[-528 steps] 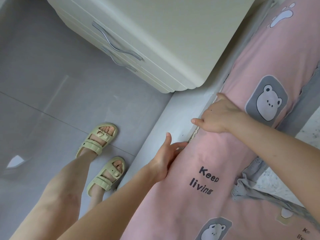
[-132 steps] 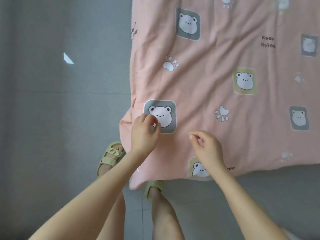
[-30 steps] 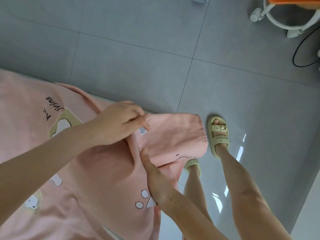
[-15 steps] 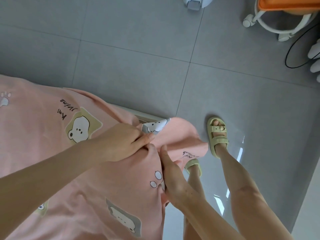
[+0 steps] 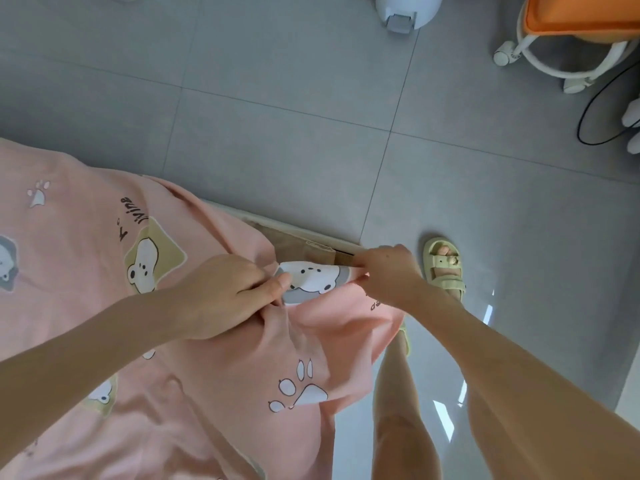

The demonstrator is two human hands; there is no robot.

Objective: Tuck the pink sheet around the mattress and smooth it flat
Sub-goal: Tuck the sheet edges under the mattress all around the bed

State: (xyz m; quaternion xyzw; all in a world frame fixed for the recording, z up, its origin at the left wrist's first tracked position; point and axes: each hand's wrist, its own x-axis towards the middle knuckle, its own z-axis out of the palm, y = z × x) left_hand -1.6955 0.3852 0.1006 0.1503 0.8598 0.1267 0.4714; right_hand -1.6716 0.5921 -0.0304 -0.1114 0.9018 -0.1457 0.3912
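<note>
Where the bed corner shows: the pink sheet (image 5: 104,271) covers the mattress top, one flap hanging loose over the corner.
Left hand (image 5: 221,296): fingers curled, pinching the sheet beside a bear print (image 5: 313,277).
Right hand (image 5: 388,271): gripping the flap's edge, apparently against the bed frame (image 5: 311,242).
Floor (image 5: 277,116): grey tiles.
Sandal (image 5: 445,268): green, just beside the right hand.
</note>
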